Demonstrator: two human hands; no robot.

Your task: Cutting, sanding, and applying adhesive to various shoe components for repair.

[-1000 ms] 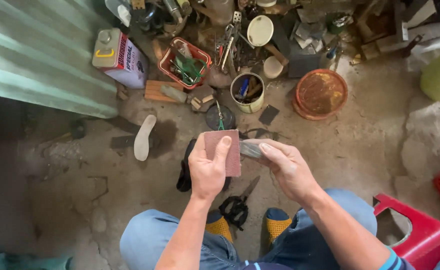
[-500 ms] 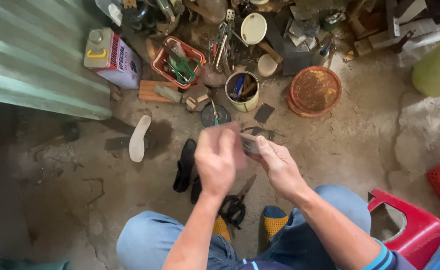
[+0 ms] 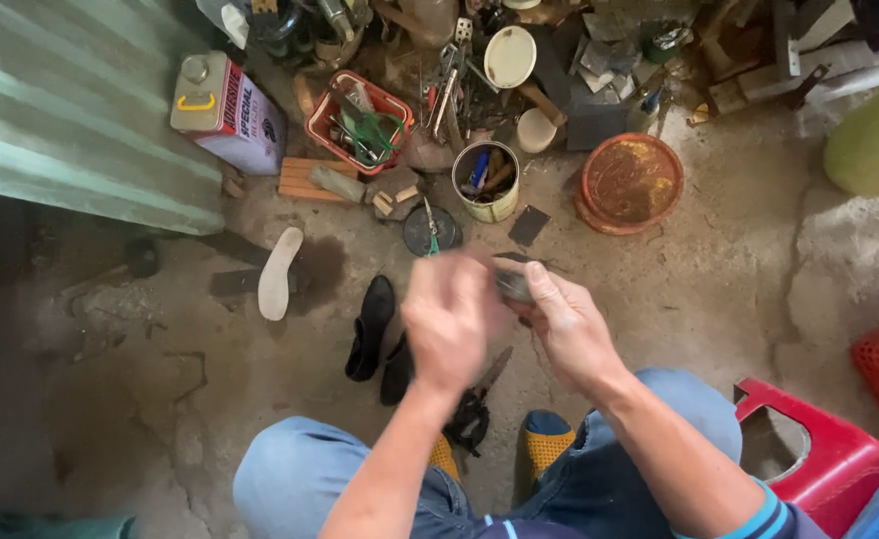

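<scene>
Bare forearms, blue jeans (image 3: 290, 479), yellow-and-blue socks (image 3: 547, 439), striped blue sleeve (image 3: 771, 504) on right arm.

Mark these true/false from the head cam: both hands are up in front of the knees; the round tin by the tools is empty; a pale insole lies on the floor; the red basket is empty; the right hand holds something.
1. Both hands are in front of the knees. True: left hand and right hand are close together there.
2. The round tin is empty. False: it holds tools.
3. A pale insole lies on the floor. True.
4. The red basket is empty. False: it holds green-handled tools.
5. The right hand holds something. True: a small grey object, too blurred to identify.
</scene>
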